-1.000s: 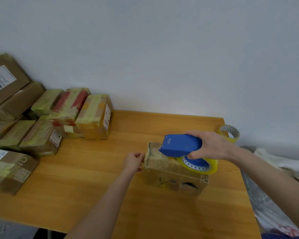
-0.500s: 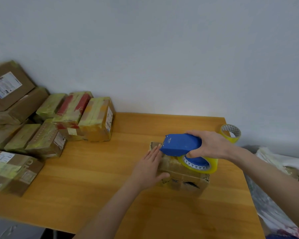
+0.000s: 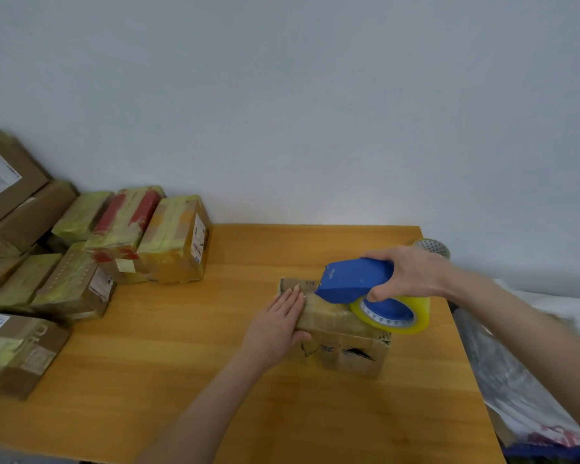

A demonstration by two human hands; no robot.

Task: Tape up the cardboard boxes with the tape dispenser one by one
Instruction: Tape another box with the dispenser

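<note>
A small worn cardboard box [image 3: 345,349] lies on the wooden table [image 3: 168,370], right of centre. My left hand [image 3: 277,324] presses flat on the box's left end with straight fingers, the thumb against its front side. My right hand [image 3: 407,274] grips a blue tape dispenser [image 3: 354,279] with a yellow tape roll [image 3: 394,314]. The dispenser's nose sits on top of the box, just right of my left fingertips.
Several taped cardboard boxes [image 3: 171,239] are piled along the table's left side and beyond its left edge. A spare tape roll [image 3: 432,246] stands at the table's far right corner. Crumpled plastic bags [image 3: 529,380] lie off the right edge. A pale wall stands behind.
My left hand went from pinching the box's left end to pressing flat on its top. The dispenser has stayed on the box top, shifting only slightly.
</note>
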